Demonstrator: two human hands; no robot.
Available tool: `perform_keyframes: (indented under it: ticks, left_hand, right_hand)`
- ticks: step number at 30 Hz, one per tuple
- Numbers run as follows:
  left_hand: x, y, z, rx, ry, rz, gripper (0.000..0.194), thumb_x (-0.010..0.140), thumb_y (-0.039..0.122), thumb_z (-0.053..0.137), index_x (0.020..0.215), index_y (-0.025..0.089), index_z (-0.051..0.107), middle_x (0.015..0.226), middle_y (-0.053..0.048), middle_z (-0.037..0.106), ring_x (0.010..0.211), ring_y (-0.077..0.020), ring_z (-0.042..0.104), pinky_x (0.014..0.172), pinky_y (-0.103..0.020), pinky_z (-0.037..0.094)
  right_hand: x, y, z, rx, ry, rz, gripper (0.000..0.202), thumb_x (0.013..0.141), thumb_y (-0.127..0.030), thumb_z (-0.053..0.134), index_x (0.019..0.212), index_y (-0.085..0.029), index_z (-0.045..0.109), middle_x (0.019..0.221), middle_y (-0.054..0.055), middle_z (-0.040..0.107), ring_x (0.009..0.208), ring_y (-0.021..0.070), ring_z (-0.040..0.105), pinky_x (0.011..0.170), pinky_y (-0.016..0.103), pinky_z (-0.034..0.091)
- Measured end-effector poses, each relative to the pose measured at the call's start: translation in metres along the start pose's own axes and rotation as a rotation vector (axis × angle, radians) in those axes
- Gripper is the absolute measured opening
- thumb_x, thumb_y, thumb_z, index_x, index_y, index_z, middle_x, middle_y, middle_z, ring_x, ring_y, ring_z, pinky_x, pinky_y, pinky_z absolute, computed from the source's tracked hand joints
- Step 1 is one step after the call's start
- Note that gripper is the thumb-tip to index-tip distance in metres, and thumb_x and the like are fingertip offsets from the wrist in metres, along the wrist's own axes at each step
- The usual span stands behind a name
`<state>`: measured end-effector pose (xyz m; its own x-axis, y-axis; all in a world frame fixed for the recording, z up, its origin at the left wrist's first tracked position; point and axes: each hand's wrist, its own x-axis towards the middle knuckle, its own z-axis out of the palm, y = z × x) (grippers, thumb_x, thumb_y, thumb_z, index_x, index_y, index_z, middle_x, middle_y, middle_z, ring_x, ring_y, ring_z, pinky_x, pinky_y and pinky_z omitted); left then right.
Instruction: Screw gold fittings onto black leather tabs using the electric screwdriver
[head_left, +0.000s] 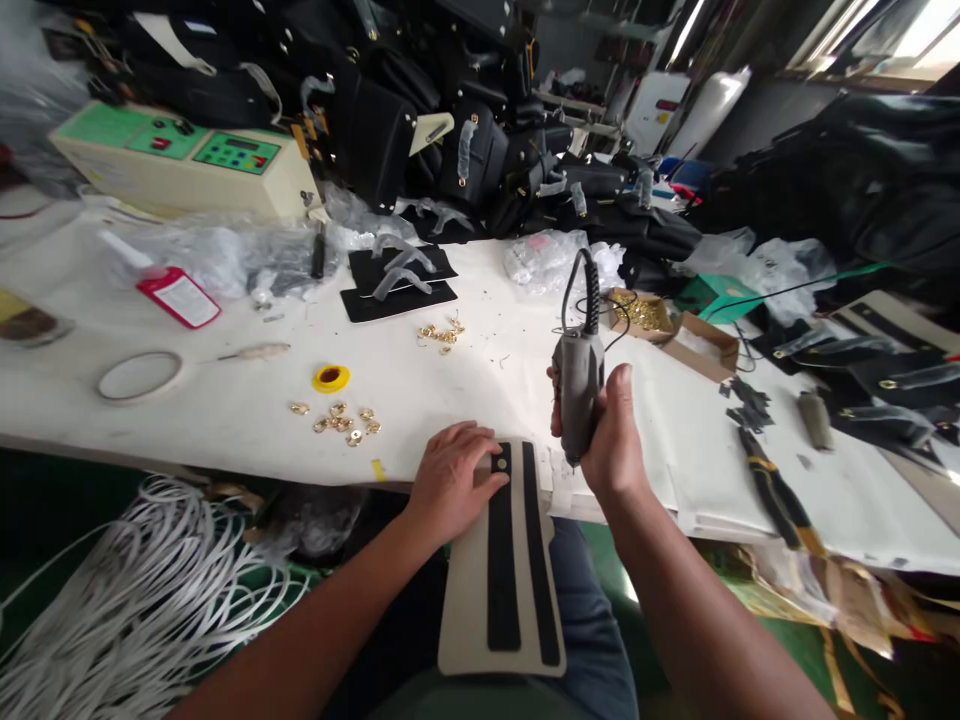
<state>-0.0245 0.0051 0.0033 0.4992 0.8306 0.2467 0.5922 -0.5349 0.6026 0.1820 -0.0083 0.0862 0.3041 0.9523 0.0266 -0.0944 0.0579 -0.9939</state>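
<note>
My right hand point(616, 440) is wrapped round a grey electric screwdriver point(579, 390). Its bit points down and its coiled black cord leaves the top. Below and left of that tip lies a beige panel point(465, 610) with two black strips, reaching from the table edge over my lap. A small round metal piece point(502, 464) sits near the top of the left strip. My left hand point(452, 480) rests with fingers laid out at the panel's upper left, thumb and index finger touching the strip. Several gold metal fittings point(339, 424) lie left of this hand.
A yellow tape roll point(331, 378), a red-and-white bottle point(180, 298) and black panels point(401, 302) are on the table point(247, 425). Right are a box of gold parts point(639, 312) and pliers point(776, 490). Black bags point(382, 140) crowd the back; white cord point(142, 600) heaps below left.
</note>
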Motion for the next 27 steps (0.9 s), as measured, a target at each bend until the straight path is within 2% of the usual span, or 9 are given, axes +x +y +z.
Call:
perform_keyframes:
  ticks: [5,11,13,17,19,21,23,27]
  left_hand:
    - [0.000,0.000,0.001,-0.003,-0.003,-0.004,0.031,0.083,0.022,0.085,0.110,0.026,0.071,0.133,-0.005,0.074,0.136,-0.0322,0.059,0.116,-0.054,0.046]
    - [0.000,0.004,0.000,-0.003,-0.030,-0.022,0.029,0.084,0.026,0.085,0.109,0.025,0.072,0.134,-0.005,0.074,0.138,-0.0318,0.057,0.116,-0.054,0.044]
    - [0.000,0.005,-0.001,-0.005,-0.036,-0.033,0.029,0.084,0.026,0.086,0.109,0.025,0.072,0.133,-0.005,0.074,0.138,-0.0309,0.057,0.117,-0.053,0.044]
    - [0.000,0.006,0.000,-0.004,-0.038,-0.031,0.028,0.085,0.029,0.085,0.110,0.025,0.071,0.133,-0.003,0.074,0.138,-0.0294,0.057,0.117,-0.050,0.044]
    - [-0.001,0.006,0.001,0.001,-0.038,-0.027,0.028,0.086,0.030,0.084,0.110,0.026,0.071,0.134,-0.002,0.074,0.139,-0.0292,0.056,0.117,-0.049,0.043]
    - [-0.002,0.005,0.002,0.006,-0.037,-0.024,0.029,0.086,0.031,0.084,0.111,0.026,0.070,0.134,-0.001,0.074,0.139,-0.0290,0.055,0.117,-0.049,0.043]
    - [-0.003,0.005,0.002,0.007,-0.035,-0.021,0.029,0.086,0.032,0.084,0.111,0.027,0.070,0.134,-0.001,0.073,0.140,-0.0283,0.055,0.117,-0.048,0.042]
    - [-0.003,0.007,0.000,0.002,-0.035,-0.024,0.028,0.087,0.033,0.083,0.111,0.027,0.069,0.136,-0.001,0.073,0.140,-0.0273,0.054,0.118,-0.046,0.041]
  right_hand:
    - [0.003,-0.013,0.005,0.233,0.063,0.058,0.076,0.084,-0.089,0.052,0.097,-0.018,0.075,0.081,0.008,0.074,0.048,0.0147,0.055,0.039,0.030,0.039]
    - [0.000,-0.016,0.001,0.174,0.062,0.052,0.071,0.085,-0.085,0.053,0.091,-0.017,0.073,0.072,0.008,0.072,0.044,0.0162,0.056,0.035,0.029,0.041]
    - [-0.001,-0.016,0.000,0.166,0.043,0.016,0.072,0.085,-0.086,0.051,0.091,-0.018,0.073,0.072,0.007,0.072,0.044,0.0164,0.057,0.035,0.030,0.041]
    - [-0.007,-0.016,0.004,0.174,-0.084,-0.047,0.080,0.080,-0.093,0.051,0.097,-0.018,0.074,0.069,0.004,0.064,0.047,0.0162,0.056,0.037,0.030,0.043]
    - [-0.014,-0.013,0.011,0.188,-0.093,-0.118,0.069,0.078,-0.086,0.067,0.098,-0.020,0.073,0.066,-0.001,0.058,0.046,0.0137,0.053,0.039,0.029,0.042]
    - [-0.020,-0.007,0.020,0.172,-0.014,-0.231,0.047,0.077,-0.064,0.085,0.090,-0.022,0.069,0.062,-0.006,0.054,0.045,0.0117,0.050,0.041,0.027,0.043]
    - [-0.024,0.000,0.029,0.117,0.071,-0.310,0.036,0.079,-0.047,0.089,0.081,-0.023,0.063,0.058,-0.007,0.053,0.046,0.0119,0.052,0.044,0.026,0.046]
    - [-0.022,0.016,0.038,0.049,0.095,-0.306,0.034,0.084,-0.046,0.086,0.079,-0.022,0.061,0.059,-0.006,0.056,0.050,0.0128,0.057,0.047,0.027,0.050]
